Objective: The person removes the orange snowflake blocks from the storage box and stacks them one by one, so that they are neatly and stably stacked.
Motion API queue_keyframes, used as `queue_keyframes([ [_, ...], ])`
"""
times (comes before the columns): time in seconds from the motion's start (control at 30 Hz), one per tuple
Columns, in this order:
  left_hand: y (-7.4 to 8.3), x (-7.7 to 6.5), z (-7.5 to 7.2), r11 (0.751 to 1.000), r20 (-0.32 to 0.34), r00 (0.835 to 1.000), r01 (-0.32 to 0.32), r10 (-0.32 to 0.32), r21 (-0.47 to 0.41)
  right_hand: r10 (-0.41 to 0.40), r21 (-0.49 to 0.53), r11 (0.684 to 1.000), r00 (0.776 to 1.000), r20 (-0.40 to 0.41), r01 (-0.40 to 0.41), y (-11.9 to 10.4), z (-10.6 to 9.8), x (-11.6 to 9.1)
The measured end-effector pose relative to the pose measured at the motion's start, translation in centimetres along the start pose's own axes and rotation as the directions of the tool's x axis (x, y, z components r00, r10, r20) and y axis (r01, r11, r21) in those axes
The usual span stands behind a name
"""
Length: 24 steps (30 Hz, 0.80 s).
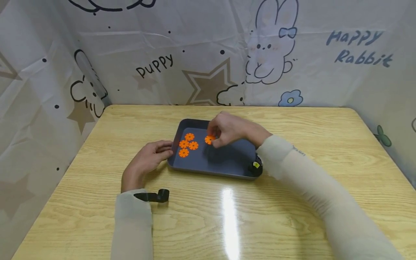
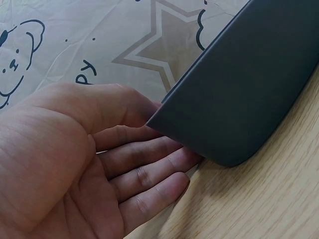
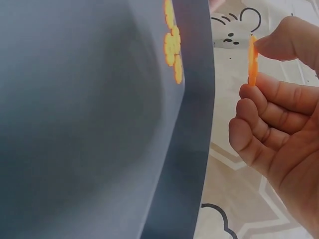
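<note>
My right hand (image 1: 229,130) is over the middle of the dark grey tray (image 1: 224,172). It pinches an orange notched disc (image 3: 253,62) between thumb and fingers; in the right wrist view the disc shows edge-on, above the tray's rim. Several matching orange discs (image 1: 183,143) lie flat together at the tray's left end. At the tray's left side is my left hand (image 1: 147,157), holding it by the edge. In the left wrist view its thumb (image 2: 119,104) reaches the rim corner, while the other fingers extend against the end wall, their tips partly hidden.
The tray stands on a wood-grain table (image 1: 195,213). A printed cloth (image 1: 152,43) with cartoon drawings hangs behind and to the left. Black camera mounts sit at both wrists: one (image 1: 162,195) below the left hand, another (image 1: 256,165) over the tray's front right corner.
</note>
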<state>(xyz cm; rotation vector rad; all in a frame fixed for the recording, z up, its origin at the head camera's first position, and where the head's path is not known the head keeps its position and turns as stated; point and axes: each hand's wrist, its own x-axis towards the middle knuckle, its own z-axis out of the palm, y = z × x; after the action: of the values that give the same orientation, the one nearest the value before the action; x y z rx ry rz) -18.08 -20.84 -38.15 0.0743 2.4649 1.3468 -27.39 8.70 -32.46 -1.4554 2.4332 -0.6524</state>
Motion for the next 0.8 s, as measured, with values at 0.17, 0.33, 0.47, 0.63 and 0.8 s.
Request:
queue_keyframes([
  [0.17,0.0,0.0,0.1,1.000,-0.003,1.000,-0.004,0.004,0.001,0.036,0.010,0.999,0.999,0.005,-0.036,-0.1,-0.6,-0.9],
  [0.33,0.0,-0.1,0.1,1.000,-0.004,1.000,0.001,-0.001,0.003,0.052,0.017,0.998,0.999,-0.014,-0.052,-0.1,-1.0,-1.9],
  [0.47,0.0,-0.1,0.1,1.000,-0.005,1.000,0.002,-0.002,-0.003,0.066,0.018,0.998,0.997,-0.033,-0.065,-0.1,-1.2,-2.6],
  [0.63,-0.1,-0.1,0.2,1.000,-0.007,1.000,0.001,-0.001,-0.010,0.089,-0.001,0.996,0.995,-0.040,-0.090,-0.2,-1.6,-3.4],
  [0.8,-0.1,0.0,0.3,1.000,-0.007,1.000,-0.004,0.004,-0.003,0.109,-0.008,0.994,0.993,-0.055,-0.109,-0.1,-2.1,-4.4],
])
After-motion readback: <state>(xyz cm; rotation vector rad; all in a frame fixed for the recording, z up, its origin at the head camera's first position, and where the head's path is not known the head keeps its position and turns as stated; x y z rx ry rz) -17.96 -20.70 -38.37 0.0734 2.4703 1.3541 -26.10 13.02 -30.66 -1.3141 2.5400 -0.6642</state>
